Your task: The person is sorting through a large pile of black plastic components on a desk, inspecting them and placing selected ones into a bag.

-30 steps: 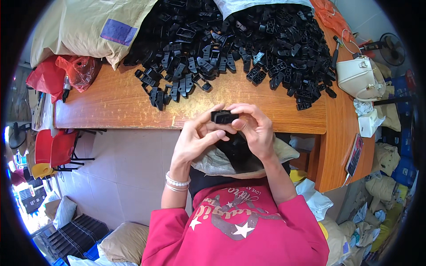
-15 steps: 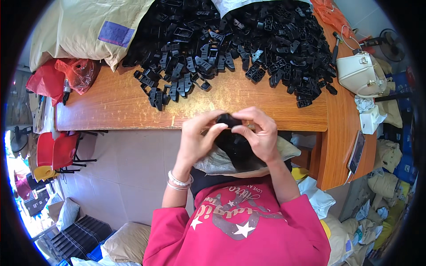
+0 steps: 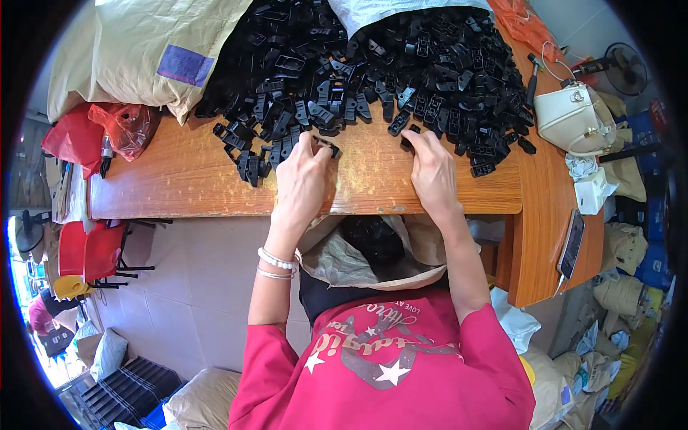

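My left hand [image 3: 301, 179] reaches over the wooden table [image 3: 358, 183] to the near edge of a wide heap of black plastic parts [image 3: 444, 79]. Its fingers are closed on a small black plastic part [image 3: 328, 146]. To the right, my right hand [image 3: 434, 175] pinches another black plastic part [image 3: 408, 139] at the front of the heap; the fingers partly cover it. Between my forearms an open woven sack [image 3: 337, 259] rests on my lap, with a dark mass of black parts [image 3: 376, 242] inside.
A big tan sack [image 3: 129, 57] and red plastic bags [image 3: 127, 129] stand at the table's left. On the right lie a hammer [image 3: 532, 82], a cream handbag [image 3: 570, 118], a tissue pack [image 3: 595, 192] and a phone [image 3: 570, 244]. A red chair [image 3: 82, 251] stands at left.
My hands were together above the lap sack, holding a black part. They have parted and moved forward to the heap, each onto a part. The sack's mouth is now in plain view.
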`<state>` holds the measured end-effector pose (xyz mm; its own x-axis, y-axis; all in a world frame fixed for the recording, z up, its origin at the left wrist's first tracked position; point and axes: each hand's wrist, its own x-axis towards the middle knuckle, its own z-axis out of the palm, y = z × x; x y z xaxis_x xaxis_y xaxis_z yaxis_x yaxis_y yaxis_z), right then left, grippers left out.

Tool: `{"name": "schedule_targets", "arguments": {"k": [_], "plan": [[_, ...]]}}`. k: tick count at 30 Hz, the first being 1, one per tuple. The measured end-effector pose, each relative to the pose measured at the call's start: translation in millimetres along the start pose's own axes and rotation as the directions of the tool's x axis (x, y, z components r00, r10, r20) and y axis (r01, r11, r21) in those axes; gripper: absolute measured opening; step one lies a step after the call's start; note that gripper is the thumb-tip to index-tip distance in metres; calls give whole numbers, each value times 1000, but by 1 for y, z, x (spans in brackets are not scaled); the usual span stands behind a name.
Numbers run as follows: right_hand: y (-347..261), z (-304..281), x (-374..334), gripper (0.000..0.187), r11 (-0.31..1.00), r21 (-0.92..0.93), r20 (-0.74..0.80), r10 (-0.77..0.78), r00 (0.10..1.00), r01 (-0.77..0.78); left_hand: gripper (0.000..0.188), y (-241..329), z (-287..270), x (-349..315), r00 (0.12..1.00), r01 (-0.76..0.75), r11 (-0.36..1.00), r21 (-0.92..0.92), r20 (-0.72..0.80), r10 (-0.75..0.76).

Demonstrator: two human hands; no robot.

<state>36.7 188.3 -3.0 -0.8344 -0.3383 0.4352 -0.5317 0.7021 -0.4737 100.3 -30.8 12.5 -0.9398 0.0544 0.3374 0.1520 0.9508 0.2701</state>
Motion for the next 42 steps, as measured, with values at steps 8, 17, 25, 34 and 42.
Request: {"name": "schedule_targets", "arguments": {"k": [8, 17, 25, 34, 42], "plan": [[-13, -15, -2, 24, 995, 90, -23, 39, 999, -37, 27, 27, -2, -8, 922, 282, 375, -883, 143, -359], [-51, -22, -23, 27, 807, 590, -19, 11, 1000, 3, 35, 41, -7, -19, 860, 459, -124, -880, 475, -186], [-40, -19, -20, 22, 756, 649, -11, -100, 995, 83, 23, 54, -11, -23, 900, 411, 127, -903, 380, -212], [-35, -24, -27, 19, 567, 766, 385, -29, 923, -302, 31, 39, -19, -29, 988, 82, 684, -725, -30, -151], [-8, -6, 15, 23, 997, 75, -29, -14, 999, 17, 16, -48, -12, 18, 865, 428, 864, -266, -158, -477]]}}
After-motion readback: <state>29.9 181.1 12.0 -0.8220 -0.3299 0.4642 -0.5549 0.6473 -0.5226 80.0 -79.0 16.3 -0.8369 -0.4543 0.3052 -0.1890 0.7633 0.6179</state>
